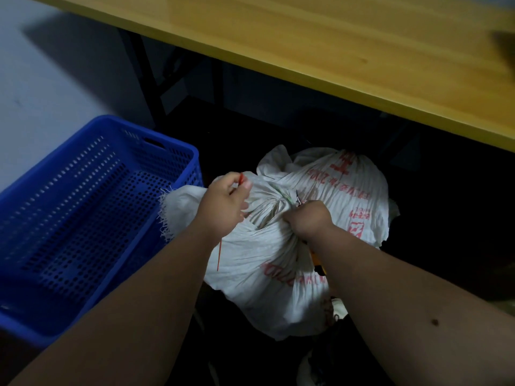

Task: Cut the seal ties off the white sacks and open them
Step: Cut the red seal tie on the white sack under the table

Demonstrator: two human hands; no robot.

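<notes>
A white sack (267, 257) with red print lies on the dark floor under the table edge, its neck gathered tight. A green seal tie (287, 197) wraps the gathered neck. My right hand (308, 220) grips a cutter with yellow handles (317, 261); its metal tip (297, 196) sits right at the green tie. My left hand (227, 201) rests on the sack's neck and holds a thin red tie (219, 253), which hangs down past my wrist. A second white sack (359, 179) with red print lies just behind.
A blue perforated plastic crate (92, 218) stands on the floor to the left, touching the sack's frayed mouth. A yellow wooden tabletop (334, 51) overhangs the far side, with black legs (147, 76) beneath. More white material (306, 369) shows at the bottom.
</notes>
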